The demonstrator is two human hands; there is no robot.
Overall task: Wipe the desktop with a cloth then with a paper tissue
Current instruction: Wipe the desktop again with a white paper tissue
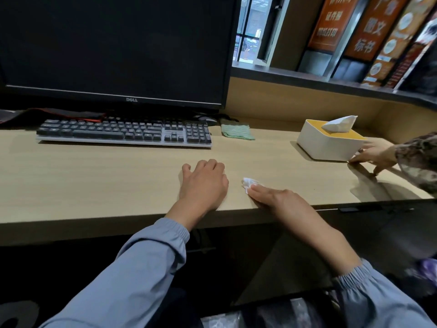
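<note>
The light wooden desktop [94,176] runs across the view. My right hand [276,197] lies flat near the front edge and presses a crumpled white paper tissue [249,183] onto the wood under its fingertips. My left hand [203,183] rests palm down beside it, fingers curled, holding nothing. A folded green cloth [236,131] lies at the back, just right of the keyboard. A white tissue box [328,144] with a yellow top stands at the right, one tissue sticking up.
A black keyboard [125,133] and a dark Dell monitor [113,48] fill the back left. Another person's hand [376,157] in a patterned sleeve touches the tissue box from the right. A raised counter ledge [331,84] with signs runs behind.
</note>
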